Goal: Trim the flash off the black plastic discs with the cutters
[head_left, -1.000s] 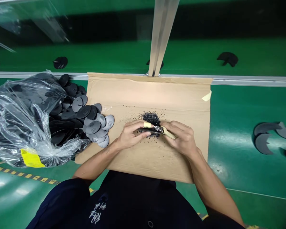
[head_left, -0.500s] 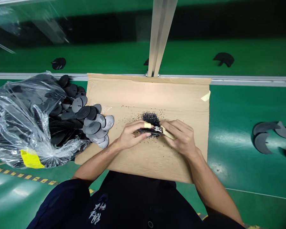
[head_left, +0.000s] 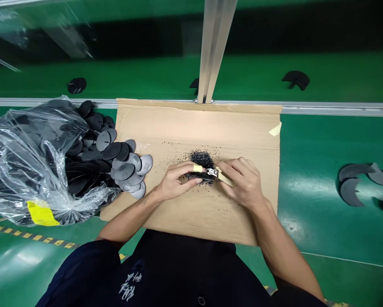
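Over a brown cardboard sheet [head_left: 191, 123], my left hand [head_left: 174, 181] pinches a flat black oval piece [head_left: 198, 175], its forefinger wrapped in tan tape. My right hand [head_left: 245, 183] is closed round a small metal cutting tool [head_left: 214, 172] with a tan handle, its tip touching the piece's edge. A little heap of black trimmings [head_left: 202, 158] lies just behind the hands. A spill of grey-black oval pieces [head_left: 124, 166] lies to the left, coming out of a clear plastic bag [head_left: 28, 157].
The cardboard lies on a green bench with a metal rail [head_left: 338, 110] behind it. Beyond the rail, black pieces [head_left: 295, 79] sit on a green belt. Crescent-shaped dark pieces [head_left: 354, 183] lie at the right. A metal upright [head_left: 215, 47] rises at the back.
The hands stay almost in place; the right hand has shifted the tool slightly up along the piece's edge. The black pieces on the belt have drifted left.
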`<state>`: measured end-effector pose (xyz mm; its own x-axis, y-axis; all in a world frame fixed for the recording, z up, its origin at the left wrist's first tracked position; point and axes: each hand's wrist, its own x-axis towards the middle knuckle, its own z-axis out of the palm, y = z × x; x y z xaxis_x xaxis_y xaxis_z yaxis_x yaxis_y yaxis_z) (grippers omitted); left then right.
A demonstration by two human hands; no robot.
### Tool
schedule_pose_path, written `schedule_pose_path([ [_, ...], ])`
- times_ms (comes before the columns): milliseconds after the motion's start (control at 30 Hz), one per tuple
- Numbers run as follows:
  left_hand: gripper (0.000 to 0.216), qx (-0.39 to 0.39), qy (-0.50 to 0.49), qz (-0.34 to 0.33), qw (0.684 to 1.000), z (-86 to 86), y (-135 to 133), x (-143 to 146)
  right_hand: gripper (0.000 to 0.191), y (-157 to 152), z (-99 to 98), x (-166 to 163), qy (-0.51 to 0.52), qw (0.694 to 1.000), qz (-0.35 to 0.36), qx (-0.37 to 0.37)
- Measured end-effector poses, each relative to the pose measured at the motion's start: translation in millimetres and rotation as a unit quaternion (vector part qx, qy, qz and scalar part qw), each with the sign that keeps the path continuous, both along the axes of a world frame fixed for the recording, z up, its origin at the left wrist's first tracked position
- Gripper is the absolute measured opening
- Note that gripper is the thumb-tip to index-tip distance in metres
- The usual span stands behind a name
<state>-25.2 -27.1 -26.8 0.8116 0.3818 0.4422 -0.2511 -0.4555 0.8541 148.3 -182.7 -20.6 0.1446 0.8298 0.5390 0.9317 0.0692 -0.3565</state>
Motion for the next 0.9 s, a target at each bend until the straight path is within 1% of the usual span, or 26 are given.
schedule_pose_path([
  [167, 0.02, -0.003, 0.002, 0.001, 1.0, 0.3, 0.5, -0.9, 0.029, 0.1, 1.0, 0.1, -0.003, 1.0, 0.002, -0.003],
  [433, 0.024, -0.023, 0.018, 0.01, 1.0, -5.2, -0.9, -4.1, 0.031, -0.1, 0.6, 0.0, 0.009, 1.0, 0.0, -0.012],
  [667, 0.029, 0.02, -0.009, -0.008, 1.0, -0.6, 0.1, 0.0, 0.035, -1.0, -1.1, 0.3, 0.012, 1.0, 0.001, -0.025],
  [767, 0.027, 0.023, -0.001, -0.01, 1.0, 1.3, -0.1, 1.3, 0.034, -0.6, -1.5, 0.2, 0.008, 1.0, 0.001, -0.027],
  [900, 0.026, 0.015, -0.003, -0.005, 1.0, 1.4, -0.5, 0.8, 0.029, 0.3, -1.6, -0.1, -0.003, 1.0, 0.004, -0.015],
])
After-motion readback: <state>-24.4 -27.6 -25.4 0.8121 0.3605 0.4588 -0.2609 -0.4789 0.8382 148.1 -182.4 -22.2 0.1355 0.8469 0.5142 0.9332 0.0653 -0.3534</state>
